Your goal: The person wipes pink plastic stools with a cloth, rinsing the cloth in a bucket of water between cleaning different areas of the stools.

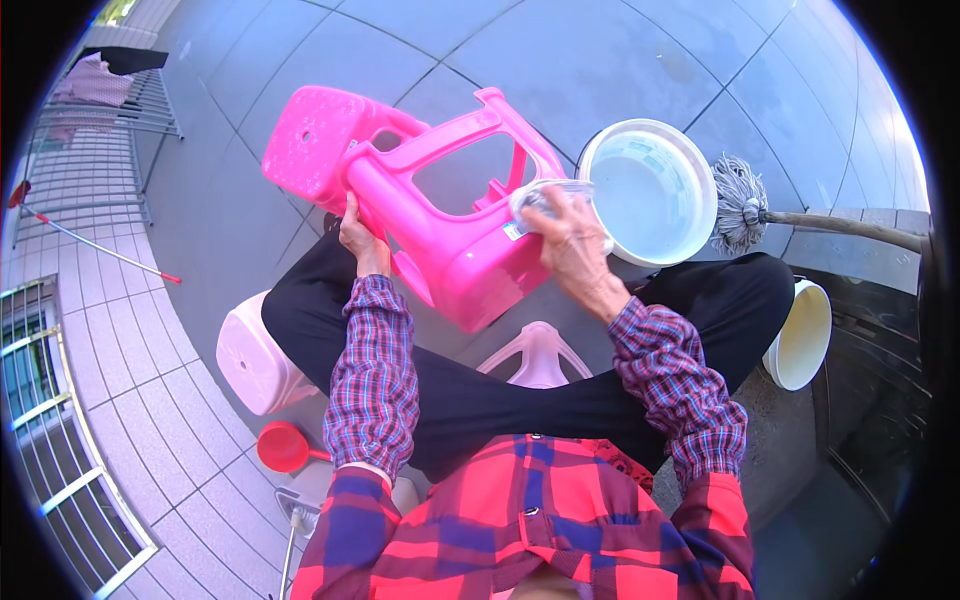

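Observation:
A bright pink plastic step stool lies tilted on its side in front of me, with a square-topped part at its left and an open frame at its right. My left hand grips its near left edge, with the fingers partly hidden behind the plastic. My right hand is closed over a crumpled whitish cloth and presses it against the stool's right side. Just right of that hand stands a white bucket of cloudy water.
A grey string mop lies beyond the bucket. Behind my right knee is a cream bucket. A pale pink stool and red dipper sit at left; pale pink plastic shows between my legs. A metal rack stands far left.

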`<state>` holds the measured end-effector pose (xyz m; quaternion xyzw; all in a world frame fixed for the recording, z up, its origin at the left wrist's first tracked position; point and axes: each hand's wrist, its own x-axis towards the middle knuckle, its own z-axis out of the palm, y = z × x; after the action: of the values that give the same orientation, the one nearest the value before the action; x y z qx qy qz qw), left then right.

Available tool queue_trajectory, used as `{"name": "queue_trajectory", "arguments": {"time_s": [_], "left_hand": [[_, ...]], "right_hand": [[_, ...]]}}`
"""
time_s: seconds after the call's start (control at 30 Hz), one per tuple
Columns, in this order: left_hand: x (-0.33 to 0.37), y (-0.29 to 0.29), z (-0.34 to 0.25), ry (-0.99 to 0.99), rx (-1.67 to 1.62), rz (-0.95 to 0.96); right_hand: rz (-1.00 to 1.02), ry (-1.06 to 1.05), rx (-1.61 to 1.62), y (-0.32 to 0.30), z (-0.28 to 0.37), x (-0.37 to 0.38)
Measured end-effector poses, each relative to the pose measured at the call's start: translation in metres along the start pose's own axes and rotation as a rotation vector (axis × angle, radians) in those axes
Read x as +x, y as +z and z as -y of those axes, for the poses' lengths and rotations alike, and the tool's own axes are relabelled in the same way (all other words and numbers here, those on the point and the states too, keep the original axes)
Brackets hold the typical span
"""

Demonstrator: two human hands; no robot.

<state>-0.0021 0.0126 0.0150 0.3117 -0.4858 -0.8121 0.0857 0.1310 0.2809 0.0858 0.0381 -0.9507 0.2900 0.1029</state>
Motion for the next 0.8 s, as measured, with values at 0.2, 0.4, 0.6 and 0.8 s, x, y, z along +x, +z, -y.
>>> {"name": "queue_trajectory", "arguments": {"time_s": [0.2,0.4,0.6,0.8], "left_hand": [[0.0,-0.002,0.003,0.024,0.025,-0.004],[-0.013,0.011,0.003,0.033,0.03,-0.023],[-0.019,0.004,0.0,0.139,0.228,-0.069],[-0.044,0.009,0.001,1.189,1.017,-0.266]], "right_hand": [[0.002,-0.38,0.076,0.01,0.057,-0.007],[-0.073,0.229,0.101,0.0,-0.05,-0.006],[-0.288,0.503,0.343,0.034,-0.045,-0.008],[-0.344,0.564,0.437,0.052,-0.044,-0.008]]}}
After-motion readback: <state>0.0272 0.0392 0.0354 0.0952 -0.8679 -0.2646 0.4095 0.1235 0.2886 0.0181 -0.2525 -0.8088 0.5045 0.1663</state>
